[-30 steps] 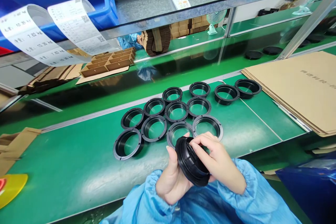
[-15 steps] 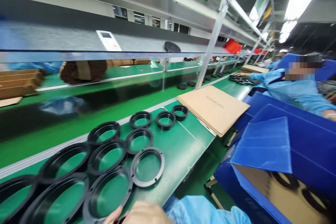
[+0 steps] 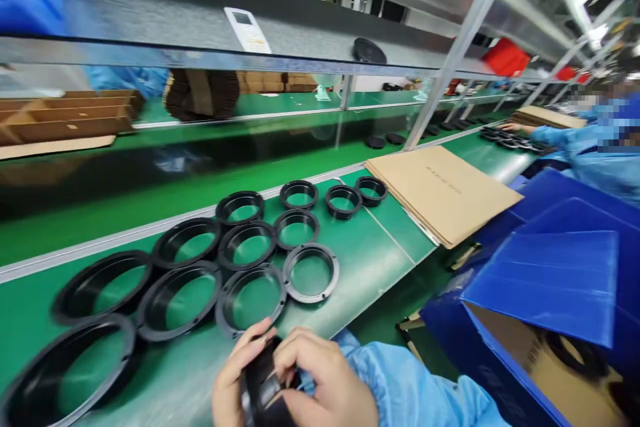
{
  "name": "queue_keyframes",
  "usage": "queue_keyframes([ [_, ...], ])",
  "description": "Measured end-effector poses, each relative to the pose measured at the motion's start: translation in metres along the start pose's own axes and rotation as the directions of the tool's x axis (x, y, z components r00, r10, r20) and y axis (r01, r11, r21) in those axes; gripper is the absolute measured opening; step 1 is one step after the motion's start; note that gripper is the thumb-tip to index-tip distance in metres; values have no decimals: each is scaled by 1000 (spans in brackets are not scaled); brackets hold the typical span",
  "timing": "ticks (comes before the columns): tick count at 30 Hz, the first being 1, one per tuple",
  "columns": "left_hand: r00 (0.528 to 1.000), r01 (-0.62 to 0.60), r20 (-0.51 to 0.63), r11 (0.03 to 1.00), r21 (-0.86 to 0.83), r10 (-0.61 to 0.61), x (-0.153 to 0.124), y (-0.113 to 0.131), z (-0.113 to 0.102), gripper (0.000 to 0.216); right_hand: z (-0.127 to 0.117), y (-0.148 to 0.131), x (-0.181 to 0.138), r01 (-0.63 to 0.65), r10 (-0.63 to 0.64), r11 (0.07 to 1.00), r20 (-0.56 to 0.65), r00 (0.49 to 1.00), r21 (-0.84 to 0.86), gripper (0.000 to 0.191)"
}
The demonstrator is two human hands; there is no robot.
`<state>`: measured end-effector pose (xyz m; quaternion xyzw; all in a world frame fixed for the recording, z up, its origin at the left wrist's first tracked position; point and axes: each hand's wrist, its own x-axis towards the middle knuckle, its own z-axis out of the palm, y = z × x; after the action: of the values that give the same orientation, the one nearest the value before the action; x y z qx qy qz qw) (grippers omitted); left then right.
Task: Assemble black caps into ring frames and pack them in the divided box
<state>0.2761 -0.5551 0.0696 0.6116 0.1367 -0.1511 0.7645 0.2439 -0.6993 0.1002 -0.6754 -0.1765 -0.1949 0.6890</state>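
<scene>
Low in the picture, both hands are at a black plastic ring (image 3: 263, 380), tilted up on edge and partly covered by fingers. My left hand (image 3: 233, 373) grips its near left side, fingertips over the upper rim. My right hand (image 3: 327, 377) is curled against the right side with the fingers bent in at the opening; whether a small item is pinched there is hidden. Just beyond the hands, a flanged black ring (image 3: 253, 300) lies flat on the green bench (image 3: 370, 267). Several more like it lie close together, including a grey-rimmed ring (image 3: 311, 273).
Stacked cardboard sheets (image 3: 445, 193) lie farther along the bench. At right a blue box (image 3: 540, 280) holds more black rings. A metal post (image 3: 465, 47) and a shelf with a white remote (image 3: 247, 30) rise behind. A co-worker in blue (image 3: 575, 140) reaches over rings.
Both hands have come farther into view with a black ring raised between them. The camera has turned, so the bench and rings sit differently in the picture.
</scene>
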Motion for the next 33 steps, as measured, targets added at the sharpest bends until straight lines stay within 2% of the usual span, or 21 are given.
queue_keyframes([
  [2,1000,-2,-29,1000,-29,1,-2,6,2,59,-5,-12,3,-85,85,996,61,995,-1,21],
  [3,1000,-23,-14,999,-28,23,-5,9,1,57,-7,-15,3,-78,79,997,95,992,-16,18],
  [8,984,-147,100,989,16,144,-41,5,-9,46,-10,-17,-5,98,-80,993,242,967,-66,24],
  [11,976,-162,151,986,39,154,-54,-4,-14,49,-9,-19,-10,100,-89,995,265,960,-28,29],
  [17,941,-185,299,981,58,160,-37,-25,-14,70,-8,-19,-19,-134,122,989,170,978,59,32],
  [19,924,-183,352,981,57,152,-34,-21,-11,89,-9,-16,-18,-223,209,971,157,965,81,27],
  [20,902,-179,408,983,49,144,-34,-16,-8,102,-10,-14,-15,-268,251,959,158,955,94,25],
  [22,821,-159,555,987,-4,135,-33,0,-1,125,-16,-13,-7,-333,313,938,182,932,92,21],
  [24,748,-107,642,986,-129,166,-31,17,9,125,-27,-13,4,-311,297,949,203,933,42,15],
  [26,751,5,631,954,-299,194,-25,29,17,105,-40,-10,12,-230,232,973,129,964,-29,15],
  [28,745,171,644,886,-431,170,-18,35,21,89,-52,-2,15,-236,234,970,-48,971,-60,23],
  [30,706,321,695,813,-485,136,-9,34,22,82,-58,11,13,-371,368,929,-134,920,3,30],
  [32,683,396,720,765,-508,124,-2,30,21,72,-60,24,8,-504,511,857,-57,858,107,37],
  [33,681,417,723,750,-513,116,1,27,20,64,-59,28,7,-536,543,831,-2,840,150,39],
])
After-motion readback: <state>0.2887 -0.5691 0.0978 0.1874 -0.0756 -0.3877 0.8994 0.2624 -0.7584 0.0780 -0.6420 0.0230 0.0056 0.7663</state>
